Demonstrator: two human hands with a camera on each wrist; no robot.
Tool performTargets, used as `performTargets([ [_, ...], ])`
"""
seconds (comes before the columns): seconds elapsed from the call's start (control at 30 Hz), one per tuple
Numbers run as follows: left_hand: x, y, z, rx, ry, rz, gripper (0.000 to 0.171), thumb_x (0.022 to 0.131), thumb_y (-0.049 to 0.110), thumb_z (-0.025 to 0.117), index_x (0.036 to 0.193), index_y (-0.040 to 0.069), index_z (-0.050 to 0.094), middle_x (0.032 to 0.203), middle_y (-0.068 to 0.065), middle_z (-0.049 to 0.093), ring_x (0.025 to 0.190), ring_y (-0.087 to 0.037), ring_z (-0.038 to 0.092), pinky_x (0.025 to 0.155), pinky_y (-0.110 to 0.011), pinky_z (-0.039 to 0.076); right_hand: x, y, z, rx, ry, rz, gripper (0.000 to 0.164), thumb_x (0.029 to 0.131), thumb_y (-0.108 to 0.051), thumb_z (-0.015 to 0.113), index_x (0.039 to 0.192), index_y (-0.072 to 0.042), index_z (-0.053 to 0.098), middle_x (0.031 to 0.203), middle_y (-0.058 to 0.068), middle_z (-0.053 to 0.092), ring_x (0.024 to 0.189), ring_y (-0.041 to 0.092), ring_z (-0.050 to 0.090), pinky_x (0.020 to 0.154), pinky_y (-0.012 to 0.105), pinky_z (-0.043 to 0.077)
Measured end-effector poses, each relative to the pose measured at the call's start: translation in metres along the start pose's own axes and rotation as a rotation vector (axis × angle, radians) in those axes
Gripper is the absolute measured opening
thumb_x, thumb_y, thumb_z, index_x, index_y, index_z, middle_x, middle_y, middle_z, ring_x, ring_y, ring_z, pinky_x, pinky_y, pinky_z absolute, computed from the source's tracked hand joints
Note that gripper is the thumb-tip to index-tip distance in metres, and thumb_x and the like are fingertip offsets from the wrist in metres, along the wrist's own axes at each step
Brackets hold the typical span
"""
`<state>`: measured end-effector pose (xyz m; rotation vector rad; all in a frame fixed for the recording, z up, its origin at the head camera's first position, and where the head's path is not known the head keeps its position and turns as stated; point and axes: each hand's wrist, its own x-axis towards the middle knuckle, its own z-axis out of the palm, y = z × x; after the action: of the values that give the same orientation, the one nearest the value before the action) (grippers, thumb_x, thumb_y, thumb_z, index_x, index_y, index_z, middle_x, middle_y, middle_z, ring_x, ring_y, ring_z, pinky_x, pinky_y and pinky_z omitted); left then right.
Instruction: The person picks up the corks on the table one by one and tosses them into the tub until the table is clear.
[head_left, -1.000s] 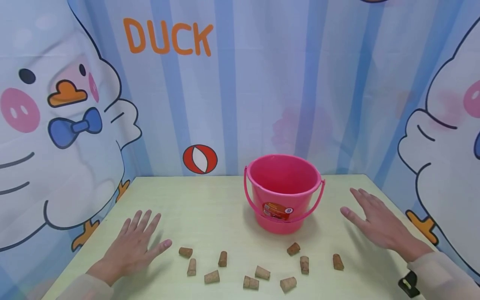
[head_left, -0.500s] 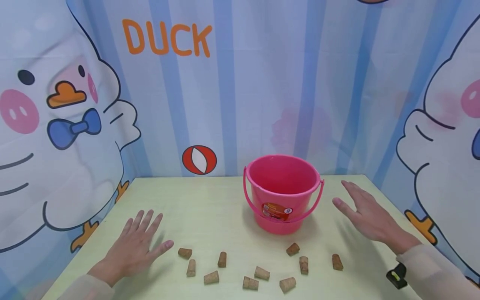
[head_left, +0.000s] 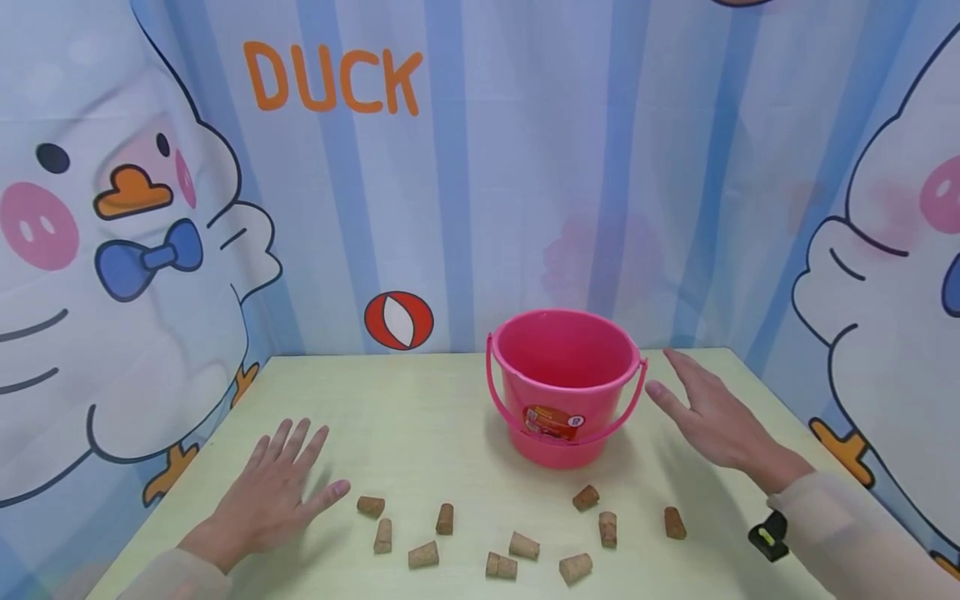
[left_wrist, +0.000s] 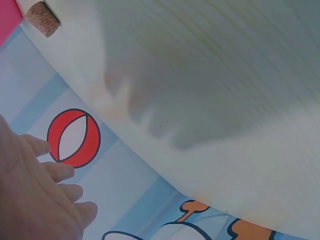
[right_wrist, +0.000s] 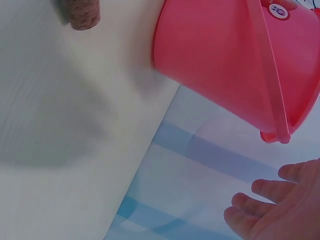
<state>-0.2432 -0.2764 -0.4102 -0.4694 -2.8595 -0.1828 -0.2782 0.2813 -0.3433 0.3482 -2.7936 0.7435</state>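
A pink bucket [head_left: 562, 417] with its handle hanging down in front stands upright on the pale table [head_left: 375, 408]. To its right my right hand [head_left: 712, 421] hovers with fingers extended, thumb tip close to the bucket's handle joint; in the right wrist view its fingers [right_wrist: 272, 190] lie just below the bucket [right_wrist: 215, 50]. My left hand [head_left: 266, 496] is spread over the left side of the table, holding nothing. Several corks lie scattered along the front: one cork [head_left: 371, 506] is nearest the left thumb, another cork [head_left: 675, 523] is below the right hand.
More corks, such as a cork [head_left: 576, 568] and a cork [head_left: 501, 566], lie near the front edge in the middle. A cloth backdrop [head_left: 525, 167] with printed ducks rises right behind the table and along both sides. A dark band [head_left: 770, 536] hangs at the right sleeve.
My right hand has moved left and slightly away from me, closer to the bucket. The left hand has barely moved; the bucket and corks stay put.
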Motion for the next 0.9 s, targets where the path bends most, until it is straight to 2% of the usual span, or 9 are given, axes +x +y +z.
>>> performTargets([
  [0.5,0.001,0.004,-0.004,0.015,0.006,0.006,0.091,0.098,0.067,0.050,0.157,0.000,0.036,0.161,-0.031,0.029,0.149,-0.054,0.020,0.116,-0.072,0.018,0.018,-0.018,0.002,0.110,-0.012,0.034,0.087,0.105,-0.061,0.037,0.165,-0.006,0.006,0.167,0.027,0.017,0.149,0.054,0.020,0.107,0.079,0.027],
  [0.9,0.000,0.004,-0.002,-0.002,0.004,0.007,0.090,0.098,0.067,0.049,0.158,0.001,0.035,0.162,-0.030,0.028,0.149,-0.054,0.019,0.116,-0.072,0.017,0.032,-0.023,0.013,0.214,-0.023,0.084,0.092,0.103,-0.064,0.037,0.164,-0.003,0.004,0.164,0.031,0.019,0.145,0.057,0.025,0.103,0.075,0.037],
])
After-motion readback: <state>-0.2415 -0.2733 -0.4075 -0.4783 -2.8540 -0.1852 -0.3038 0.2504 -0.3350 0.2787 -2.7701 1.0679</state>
